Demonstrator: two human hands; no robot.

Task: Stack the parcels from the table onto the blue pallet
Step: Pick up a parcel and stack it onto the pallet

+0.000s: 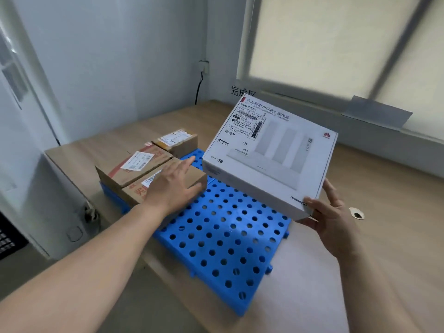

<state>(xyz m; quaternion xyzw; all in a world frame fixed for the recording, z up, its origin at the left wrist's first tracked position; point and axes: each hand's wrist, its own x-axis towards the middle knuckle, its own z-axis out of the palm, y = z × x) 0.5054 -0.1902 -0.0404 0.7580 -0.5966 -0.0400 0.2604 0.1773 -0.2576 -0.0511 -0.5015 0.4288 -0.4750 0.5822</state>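
Table (pixel 384 212): bears the blue pallet (pixel 223 236).
White box (pixel 271 152): tilted, aloft over pallet's right side.
Brown parcels (pixel 134 164): three along pallet's left edge.
Left hand (pixel 173 186): flat, fingers straight, on nearest parcel (pixel 134 192).
Right hand (pixel 336 224): grips White box's near corner.

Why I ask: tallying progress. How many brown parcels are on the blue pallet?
3: the near parcel under the left hand, the middle parcel behind it, the far parcel. The held white box hides some of the pallet.

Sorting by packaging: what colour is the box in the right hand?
The flat cardboard box is white; head view.
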